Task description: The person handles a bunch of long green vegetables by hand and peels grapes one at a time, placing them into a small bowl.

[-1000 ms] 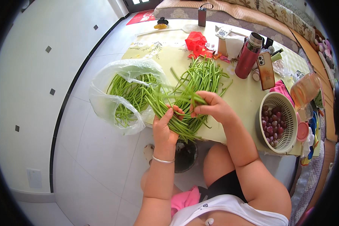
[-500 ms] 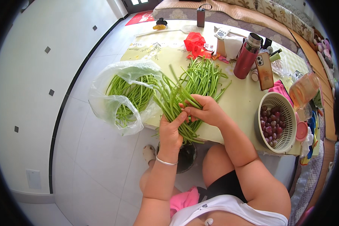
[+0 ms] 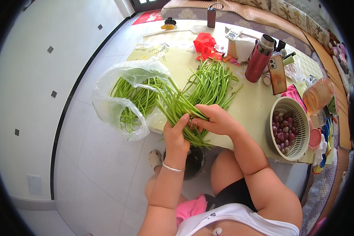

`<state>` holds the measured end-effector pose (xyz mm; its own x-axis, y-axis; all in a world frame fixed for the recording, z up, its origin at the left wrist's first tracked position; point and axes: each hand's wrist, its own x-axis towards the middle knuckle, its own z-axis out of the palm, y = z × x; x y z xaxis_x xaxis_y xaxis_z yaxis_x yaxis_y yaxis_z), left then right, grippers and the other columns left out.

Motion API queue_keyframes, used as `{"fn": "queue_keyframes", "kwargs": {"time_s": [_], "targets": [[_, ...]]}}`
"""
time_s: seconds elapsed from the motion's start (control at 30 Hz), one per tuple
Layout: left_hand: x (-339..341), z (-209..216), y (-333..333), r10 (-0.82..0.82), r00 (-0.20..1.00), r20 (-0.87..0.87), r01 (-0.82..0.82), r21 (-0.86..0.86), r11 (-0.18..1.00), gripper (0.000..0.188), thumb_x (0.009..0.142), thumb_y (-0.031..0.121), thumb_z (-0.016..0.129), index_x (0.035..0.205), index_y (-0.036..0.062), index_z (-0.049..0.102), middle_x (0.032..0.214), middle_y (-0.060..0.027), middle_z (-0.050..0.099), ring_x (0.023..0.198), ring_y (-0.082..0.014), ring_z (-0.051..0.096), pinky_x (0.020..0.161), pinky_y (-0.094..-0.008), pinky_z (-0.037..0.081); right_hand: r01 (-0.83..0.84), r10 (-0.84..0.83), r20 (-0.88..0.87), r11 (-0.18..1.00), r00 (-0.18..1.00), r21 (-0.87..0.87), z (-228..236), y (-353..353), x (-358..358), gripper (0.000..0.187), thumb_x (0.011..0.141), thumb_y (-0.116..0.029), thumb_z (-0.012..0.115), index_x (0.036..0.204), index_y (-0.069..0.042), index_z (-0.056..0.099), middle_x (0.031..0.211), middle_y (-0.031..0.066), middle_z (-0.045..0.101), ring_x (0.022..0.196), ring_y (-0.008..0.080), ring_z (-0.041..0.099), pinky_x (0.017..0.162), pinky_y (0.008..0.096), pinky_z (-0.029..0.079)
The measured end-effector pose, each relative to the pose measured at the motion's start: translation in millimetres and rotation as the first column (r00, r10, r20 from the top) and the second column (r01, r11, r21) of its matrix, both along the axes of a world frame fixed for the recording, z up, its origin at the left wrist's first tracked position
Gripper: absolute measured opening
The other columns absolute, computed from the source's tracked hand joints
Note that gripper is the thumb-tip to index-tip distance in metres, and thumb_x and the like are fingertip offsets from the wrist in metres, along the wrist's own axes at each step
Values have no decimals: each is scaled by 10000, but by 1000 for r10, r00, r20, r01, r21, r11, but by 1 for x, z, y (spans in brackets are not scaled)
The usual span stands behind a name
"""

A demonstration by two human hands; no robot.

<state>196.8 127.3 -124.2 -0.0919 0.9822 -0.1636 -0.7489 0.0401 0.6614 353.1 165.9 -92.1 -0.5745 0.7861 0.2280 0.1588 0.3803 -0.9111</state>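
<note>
A bunch of long green vegetable stems is held over the table's near edge, its cut ends hanging toward me. My left hand is closed round the bunch, thumb on top. My right hand pinches stems from the same bunch, its fingertips close to the left thumb. Just beyond my hands, a loose pile of the same stems lies on the table. To the left, a clear plastic bag holds more stems. Some of my fingers are hidden behind the bunch.
Below the table edge stands a dark bucket. At right on the table are a colander of grapes, a red thermos, a phone and a tilted jar. A red plastic bag lies farther back.
My right hand has shifted slightly down, and its fingers have moved along the stems. The held bunch has tilted a little to the left; my left hand keeps its hold.
</note>
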Motion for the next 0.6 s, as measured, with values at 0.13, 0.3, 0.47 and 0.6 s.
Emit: {"fn": "queue_keyframes", "kwargs": {"time_s": [0.13, 0.3, 0.47, 0.6], "targets": [[5, 7, -3, 23, 1000, 4, -23, 13, 1000, 213, 874, 12, 634, 1086, 5, 612, 1003, -104, 661, 887, -192, 637, 806, -330, 531, 36, -55, 176, 993, 983, 112, -4, 0, -2, 291, 918, -268, 632, 1005, -12, 525, 690, 160, 611, 625, 331, 631, 571, 398, 480], [4, 6, -2, -32, 996, -78, 40, 109, 993, 342, 967, 166, 559, 1263, -4, 523, 1225, -129, 591, 1115, -219, 567, 963, -351, 465, 9, -124, 353, 950, 927, 311, -4, -2, -2, 582, 895, -456, 624, 1175, 34, 485, 776, 236, 586, 730, 418, 598, 651, 447, 475], [9, 13, -8, -90, 927, -363, 186, 238, 953, 643, 1008, 495, 360, 1430, 10, 346, 1402, -133, 458, 1308, -230, 416, 1104, -369, 317, 14, -50, 172, 979, 984, 205, -15, -3, -5, 832, 760, -538, 736, 1258, 62, 445, 954, 239, 620, 901, 411, 611, 777, 412, 484], [8, 5, -11, -221, 910, -352, 325, 272, 906, 900, 918, 705, 283, 1474, -2, 258, 1465, -117, 370, 1337, -219, 369, 1112, -355, 277, 22, -21, -21, 998, 1000, 67, -12, 1, -6, 837, 684, -446, 843, 1254, 47, 478, 1033, 192, 642, 958, 329, 629, 856, 370, 478]]}}
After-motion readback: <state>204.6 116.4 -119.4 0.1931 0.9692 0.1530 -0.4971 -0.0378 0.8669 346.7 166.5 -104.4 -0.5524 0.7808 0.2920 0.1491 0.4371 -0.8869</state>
